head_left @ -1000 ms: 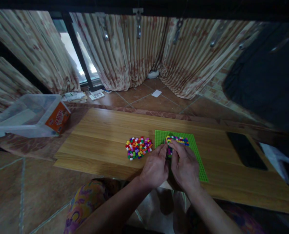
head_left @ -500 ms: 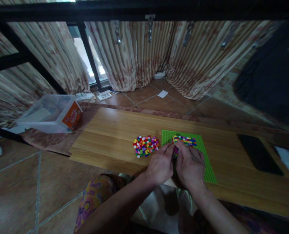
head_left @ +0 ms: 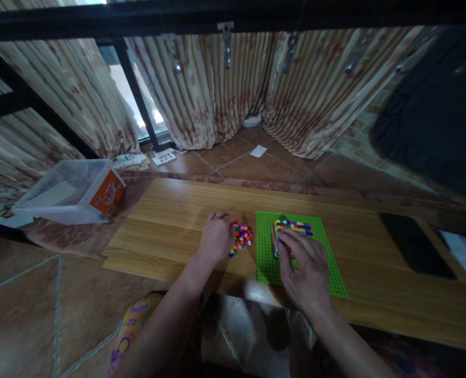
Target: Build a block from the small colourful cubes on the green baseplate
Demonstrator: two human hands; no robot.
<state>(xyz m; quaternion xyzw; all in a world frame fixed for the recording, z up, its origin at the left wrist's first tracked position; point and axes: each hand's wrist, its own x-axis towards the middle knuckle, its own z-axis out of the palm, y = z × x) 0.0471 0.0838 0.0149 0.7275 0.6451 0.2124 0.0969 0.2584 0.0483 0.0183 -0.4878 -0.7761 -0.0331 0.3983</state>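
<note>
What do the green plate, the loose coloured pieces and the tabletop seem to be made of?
Green plate: probably plastic, rather matt; one even colour with a fine regular grid.
Loose coloured pieces: likely plastic; small blocks in bright solid colours, finish too small to judge.
Tabletop: wood or wood-look laminate, slightly glossy; long grain streaks, pale sheen.

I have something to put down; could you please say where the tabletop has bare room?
On the wooden tabletop, bare patches lie between its left end and the left hand, and between the green baseplate and dark slab. It is crowded at the loose bricks by the left hand and the built bricks by the right hand.
</note>
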